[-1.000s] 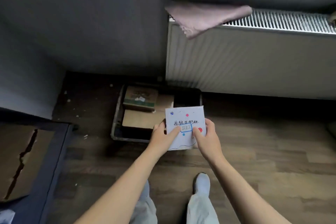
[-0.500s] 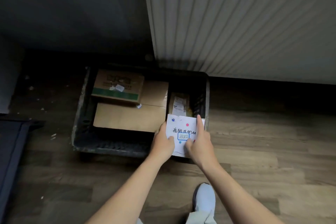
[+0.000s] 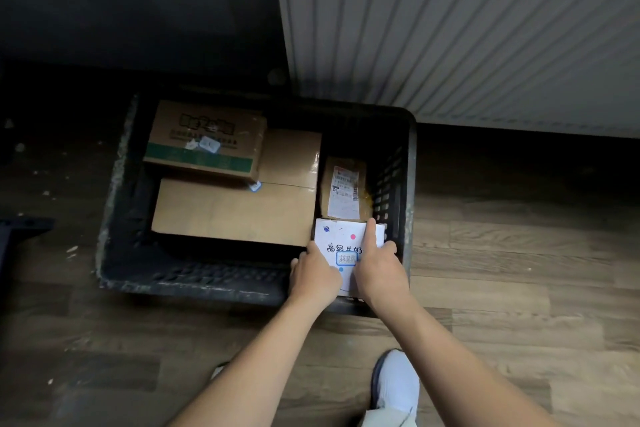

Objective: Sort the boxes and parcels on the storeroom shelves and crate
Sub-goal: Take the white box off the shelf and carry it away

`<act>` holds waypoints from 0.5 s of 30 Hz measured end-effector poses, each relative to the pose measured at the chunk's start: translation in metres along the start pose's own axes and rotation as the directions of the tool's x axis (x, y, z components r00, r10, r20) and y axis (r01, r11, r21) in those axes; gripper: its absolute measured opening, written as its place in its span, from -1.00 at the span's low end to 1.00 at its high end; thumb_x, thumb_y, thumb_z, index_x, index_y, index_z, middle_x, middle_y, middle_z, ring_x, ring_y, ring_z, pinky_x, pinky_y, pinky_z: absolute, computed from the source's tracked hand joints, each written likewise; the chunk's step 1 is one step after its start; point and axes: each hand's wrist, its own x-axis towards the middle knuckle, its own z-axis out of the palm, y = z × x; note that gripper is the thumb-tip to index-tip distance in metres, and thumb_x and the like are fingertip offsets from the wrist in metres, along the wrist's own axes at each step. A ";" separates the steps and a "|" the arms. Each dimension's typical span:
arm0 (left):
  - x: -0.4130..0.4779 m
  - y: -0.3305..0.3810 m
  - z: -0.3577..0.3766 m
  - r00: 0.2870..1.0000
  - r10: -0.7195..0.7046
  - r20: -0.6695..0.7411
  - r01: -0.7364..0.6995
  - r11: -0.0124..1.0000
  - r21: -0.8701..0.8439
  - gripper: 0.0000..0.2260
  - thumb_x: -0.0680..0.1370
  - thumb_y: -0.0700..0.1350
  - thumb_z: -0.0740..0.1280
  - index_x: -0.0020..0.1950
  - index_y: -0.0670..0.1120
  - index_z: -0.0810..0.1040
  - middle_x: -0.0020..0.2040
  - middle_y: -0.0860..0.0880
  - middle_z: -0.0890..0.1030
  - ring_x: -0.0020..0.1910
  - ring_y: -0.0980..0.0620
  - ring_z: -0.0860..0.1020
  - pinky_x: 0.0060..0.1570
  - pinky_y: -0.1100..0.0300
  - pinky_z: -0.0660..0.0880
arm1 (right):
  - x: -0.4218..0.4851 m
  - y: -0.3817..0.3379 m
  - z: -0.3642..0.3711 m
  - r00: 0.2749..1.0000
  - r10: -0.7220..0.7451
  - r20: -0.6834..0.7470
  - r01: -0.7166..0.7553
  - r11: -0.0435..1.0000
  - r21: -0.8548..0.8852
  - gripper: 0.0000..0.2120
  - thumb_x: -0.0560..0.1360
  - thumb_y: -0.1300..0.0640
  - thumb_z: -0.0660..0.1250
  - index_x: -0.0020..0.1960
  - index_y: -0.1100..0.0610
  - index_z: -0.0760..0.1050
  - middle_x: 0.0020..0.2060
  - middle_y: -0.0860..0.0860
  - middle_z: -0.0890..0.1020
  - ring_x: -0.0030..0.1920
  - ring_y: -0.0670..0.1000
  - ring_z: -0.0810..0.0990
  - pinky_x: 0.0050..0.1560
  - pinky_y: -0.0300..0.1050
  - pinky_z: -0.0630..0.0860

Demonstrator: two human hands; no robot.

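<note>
A small white box with black handwriting, coloured dots and a blue-framed label sits low in the near right corner of a dark plastic crate on the floor. My left hand grips its left side. My right hand grips its right side, index finger stretched along the top. Inside the crate lie a large plain cardboard box, a green-striped printed carton on top of it, and a small brown parcel with a shipping label just behind the white box.
A white ribbed radiator hangs close above the crate's far right corner. Dark wall fills the far left. A wooden plank floor surrounds the crate, with a dark furniture edge at the left. My white shoe stands near the bottom.
The view has closed in on the crate. Both hands have carried the white box forward and down, from above the floor in front of the crate into its near right corner.
</note>
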 end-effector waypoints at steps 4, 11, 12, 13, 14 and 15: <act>0.011 -0.006 0.008 0.999 -0.001 0.034 0.002 1.000 -0.011 -0.64 0.55 -0.16 0.21 0.33 -0.19 0.30 0.28 -0.18 0.30 0.28 -0.20 0.39 0.24 0.03 0.38 | 0.017 0.000 0.017 1.000 0.001 -0.009 -0.001 0.999 -0.045 -0.17 0.56 0.27 0.18 0.57 0.05 -0.34 0.31 0.21 0.27 0.07 0.14 0.50 -0.11 -0.09 0.37; 0.018 -0.012 0.020 0.978 0.094 0.185 -0.138 0.960 0.242 -0.63 0.52 -0.13 0.17 0.32 -0.15 0.39 0.35 -0.10 0.36 0.29 -0.16 0.41 0.17 0.05 0.39 | 0.027 0.006 0.037 0.987 -0.103 0.125 0.124 0.978 -0.168 -0.54 0.59 0.21 0.15 0.48 0.14 0.19 0.42 0.13 0.21 0.31 0.16 0.41 0.15 0.01 0.42; 0.022 -0.010 0.021 0.967 0.090 0.238 -0.147 0.961 0.233 -0.65 0.51 -0.13 0.16 0.29 -0.14 0.42 0.34 -0.11 0.40 0.28 -0.16 0.44 0.18 0.07 0.40 | 0.031 0.006 0.039 0.980 -0.102 0.173 0.131 0.978 -0.161 -0.55 0.59 0.19 0.16 0.47 0.13 0.22 0.43 0.12 0.22 0.33 0.17 0.40 0.18 0.01 0.41; 0.027 -0.007 0.020 0.955 0.104 0.279 -0.169 0.961 0.220 -0.68 0.54 -0.14 0.15 0.27 -0.14 0.45 0.33 -0.14 0.43 0.27 -0.16 0.45 0.18 0.10 0.40 | 0.036 0.006 0.040 0.973 -0.100 0.209 0.133 0.980 -0.151 -0.58 0.60 0.18 0.16 0.45 0.14 0.26 0.44 0.11 0.21 0.34 0.17 0.40 0.19 0.02 0.40; 0.033 -0.004 0.019 0.946 0.115 0.302 -0.185 0.959 0.214 -0.70 0.57 -0.14 0.14 0.26 -0.16 0.47 0.32 -0.18 0.46 0.26 -0.16 0.46 0.16 0.12 0.40 | 0.041 0.006 0.042 0.967 -0.100 0.235 0.137 0.980 -0.143 -0.60 0.59 0.16 0.16 0.43 0.15 0.28 0.44 0.10 0.21 0.34 0.18 0.41 0.19 0.04 0.41; 0.041 -0.001 0.019 0.943 0.118 0.312 -0.193 0.956 0.222 -0.70 0.59 -0.14 0.14 0.26 -0.18 0.47 0.31 -0.19 0.47 0.25 -0.16 0.47 0.13 0.14 0.40 | 0.046 0.006 0.046 0.960 -0.104 0.258 0.145 0.979 -0.144 -0.59 0.58 0.16 0.18 0.42 0.16 0.30 0.43 0.09 0.21 0.32 0.18 0.42 0.19 0.05 0.42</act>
